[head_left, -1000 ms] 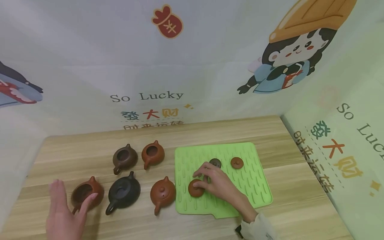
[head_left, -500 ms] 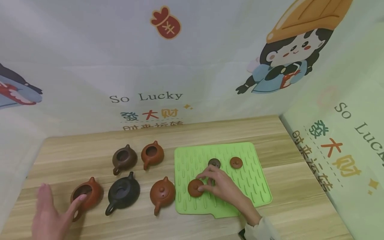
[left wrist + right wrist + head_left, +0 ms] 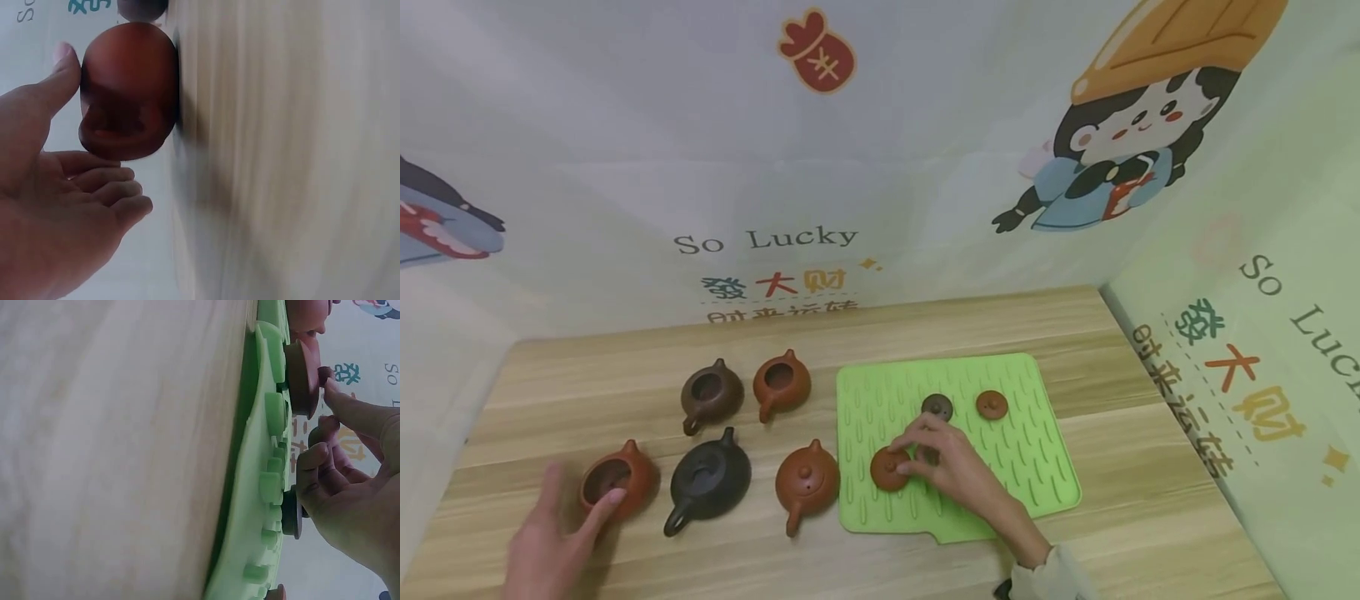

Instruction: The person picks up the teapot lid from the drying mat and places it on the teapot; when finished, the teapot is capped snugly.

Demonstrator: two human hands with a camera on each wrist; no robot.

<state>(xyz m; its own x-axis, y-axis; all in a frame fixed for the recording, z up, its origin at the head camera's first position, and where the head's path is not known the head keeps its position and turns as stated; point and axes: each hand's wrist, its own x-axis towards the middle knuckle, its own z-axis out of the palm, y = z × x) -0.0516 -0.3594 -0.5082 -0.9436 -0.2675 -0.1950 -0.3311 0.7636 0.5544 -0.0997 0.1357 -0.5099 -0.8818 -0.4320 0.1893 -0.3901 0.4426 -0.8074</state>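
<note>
Touches lid at knob below loose, ungripping right hand, perhaps for purchase; spreads empty left hand beside pot.

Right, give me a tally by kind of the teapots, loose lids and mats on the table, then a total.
Teapots: 5
Loose lids: 3
Green mat: 1
Total: 9
</note>
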